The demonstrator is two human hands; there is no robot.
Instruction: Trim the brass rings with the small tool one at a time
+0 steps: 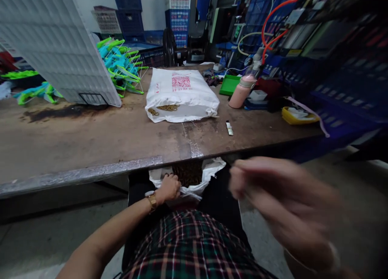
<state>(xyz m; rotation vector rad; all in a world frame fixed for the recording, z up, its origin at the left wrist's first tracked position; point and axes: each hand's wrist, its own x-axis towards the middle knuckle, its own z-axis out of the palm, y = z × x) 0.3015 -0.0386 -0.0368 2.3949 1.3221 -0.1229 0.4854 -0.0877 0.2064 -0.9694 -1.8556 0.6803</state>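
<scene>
a person in a dark plaid garment [188, 246] sits at a brown wooden table [115, 141], an open white woven sack [209, 174] between the thighs, just below the table's near edge. inside the sack lies a heap of small dark-brown pieces [188, 174], too dim to make out singly. the left hand [169, 187], with a gold-coloured watch [152, 200] at its wrist, is closed on the left part of the sack's rim, fingers curled in. the right hand [279, 194], blurred, is raised to the right of the sack and apart from it, fingers bent; whether they pinch anything cannot be told.

on the table lies a second, fuller white woven bag printed with a red square code [182, 89], brass-coloured rings [168, 108] showing at its near end. to its right are a small white-and-black object [229, 128], a pink bottle [238, 95] and a green shallow tray [229, 85]. to its left, lime-and-turquoise plastic pieces [123, 68] are piled behind an upright white ribbed panel [66, 40].
</scene>
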